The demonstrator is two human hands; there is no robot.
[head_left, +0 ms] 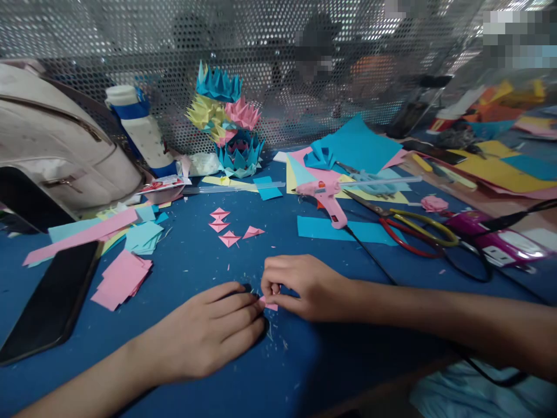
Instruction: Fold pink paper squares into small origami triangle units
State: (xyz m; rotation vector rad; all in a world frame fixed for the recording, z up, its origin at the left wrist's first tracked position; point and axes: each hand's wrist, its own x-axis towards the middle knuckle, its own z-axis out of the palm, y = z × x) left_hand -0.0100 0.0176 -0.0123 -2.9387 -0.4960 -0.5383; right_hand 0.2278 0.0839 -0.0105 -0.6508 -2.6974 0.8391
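Observation:
A small piece of pink paper (272,306) lies on the blue table between my two hands, mostly covered by the fingers. My right hand (307,288) pinches it from the right with thumb and curled fingers. From the left, my left hand (217,325) holds the paper's other edge at its fingertips; its fingers are close together and its thumb is hidden. Beyond the hands sit several folded pink paper pieces (229,238) with pointed ends. To the left is a stack of pink paper squares (122,278), beside a stack of light-blue squares (143,237).
A phone (52,302) lies at left, before a bag (56,133) and bottle (145,136). Paper flowers (239,154) stand against the perforated metal screen (270,35). A pink glue gun (328,200), its cord trailing right, lies near scissors (418,232) and a purple power strip (500,235).

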